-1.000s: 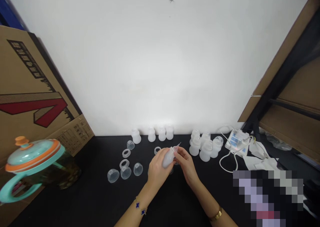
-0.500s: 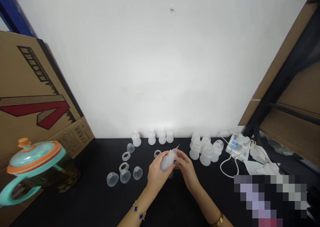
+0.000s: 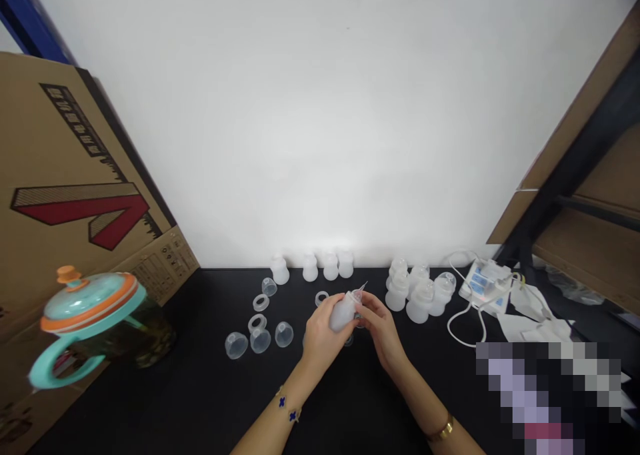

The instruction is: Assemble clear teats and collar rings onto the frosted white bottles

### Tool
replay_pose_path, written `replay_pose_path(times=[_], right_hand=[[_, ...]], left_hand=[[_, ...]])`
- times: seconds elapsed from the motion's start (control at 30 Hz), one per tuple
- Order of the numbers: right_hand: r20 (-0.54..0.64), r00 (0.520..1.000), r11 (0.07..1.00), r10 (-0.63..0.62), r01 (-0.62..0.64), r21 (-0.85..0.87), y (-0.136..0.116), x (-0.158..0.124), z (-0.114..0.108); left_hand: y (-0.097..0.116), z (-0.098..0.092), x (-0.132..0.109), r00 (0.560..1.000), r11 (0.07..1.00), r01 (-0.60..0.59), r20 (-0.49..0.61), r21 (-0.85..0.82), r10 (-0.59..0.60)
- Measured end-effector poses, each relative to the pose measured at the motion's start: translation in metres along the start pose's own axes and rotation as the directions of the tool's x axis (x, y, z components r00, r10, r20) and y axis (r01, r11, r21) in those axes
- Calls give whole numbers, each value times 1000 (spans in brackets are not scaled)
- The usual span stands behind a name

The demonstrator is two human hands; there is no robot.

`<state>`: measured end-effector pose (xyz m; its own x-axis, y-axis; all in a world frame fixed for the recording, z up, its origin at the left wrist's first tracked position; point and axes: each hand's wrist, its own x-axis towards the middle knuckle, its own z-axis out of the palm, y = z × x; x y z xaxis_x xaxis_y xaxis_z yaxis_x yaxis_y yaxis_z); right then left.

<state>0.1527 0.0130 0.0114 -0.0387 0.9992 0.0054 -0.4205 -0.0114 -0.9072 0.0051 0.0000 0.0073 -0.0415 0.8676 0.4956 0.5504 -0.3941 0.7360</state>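
Note:
My left hand (image 3: 324, 328) is wrapped round a small frosted baby bottle (image 3: 342, 313), which leans with its neck toward the upper right. At the neck, the fingers of my right hand (image 3: 381, 325) are pinched on the clear top piece (image 3: 357, 295). A thin pointed bit sticks out past that piece; its kind is too small to make out. Just beyond my left hand lies a white ring (image 3: 322, 298). Partly hidden under my hands are more clear round pieces. Left of them are clear domed caps (image 3: 284, 334) and white collar rings (image 3: 257, 323).
Several bottle bodies (image 3: 310, 267) stand along the white wall. On the right is a cluster of capped bottles (image 3: 421, 301), then a power strip (image 3: 484, 287) with a white cable and papers. A large lidded jug (image 3: 93, 301) and a cardboard box (image 3: 70, 141) occupy the left.
The view has shifted, so the table items appear farther right and slightly higher. Both hands keep the same bottle, with the right fingers still at its neck.

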Motion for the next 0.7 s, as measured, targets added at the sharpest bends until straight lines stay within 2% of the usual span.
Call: replay_pose_path(times=[0.43, 0.7], right_hand=[[-42, 999, 999, 7, -6, 31, -1, -1, 1], [-30, 1000, 999, 8, -6, 36, 2, 1, -1]], left_hand=[[4, -2, 3, 991, 985, 125, 58, -118, -118], [8, -4, 4, 991, 983, 134, 41, -125, -130]])
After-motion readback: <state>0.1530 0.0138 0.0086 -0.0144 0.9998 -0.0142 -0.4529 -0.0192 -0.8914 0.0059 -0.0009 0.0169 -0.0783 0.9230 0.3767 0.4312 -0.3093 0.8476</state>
